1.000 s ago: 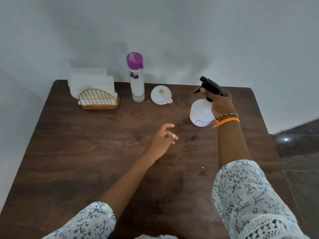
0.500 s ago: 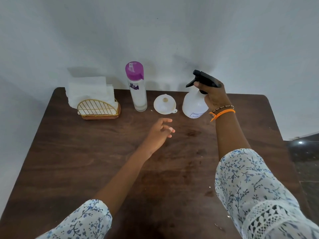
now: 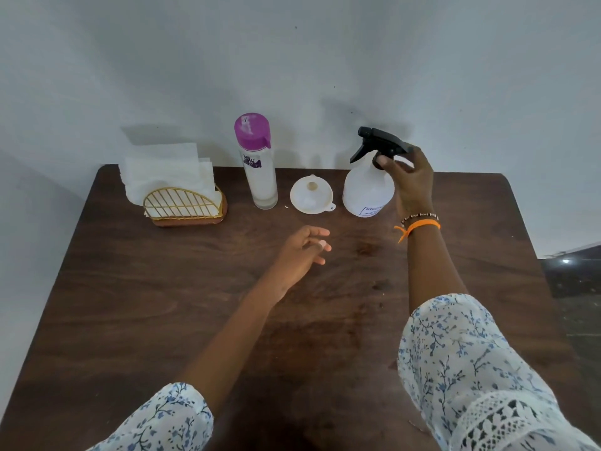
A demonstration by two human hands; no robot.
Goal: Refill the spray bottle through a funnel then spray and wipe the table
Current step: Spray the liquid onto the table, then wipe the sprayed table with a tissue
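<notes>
Head view shows the spray bottle [image 3: 367, 190] standing upright at the far edge of the brown table [image 3: 162, 304], just right of the white funnel [image 3: 311, 197]. The right hand [image 3: 411, 180] is at its black trigger head, fingers loosely curled around the neck; whether they truly grip it is hard to tell, since the hand hides the contact. The left hand [image 3: 300, 250] hovers open above the tabletop. The bottle's label is partly cut off and unreadable. Both sleeves run out of frame.
</notes>
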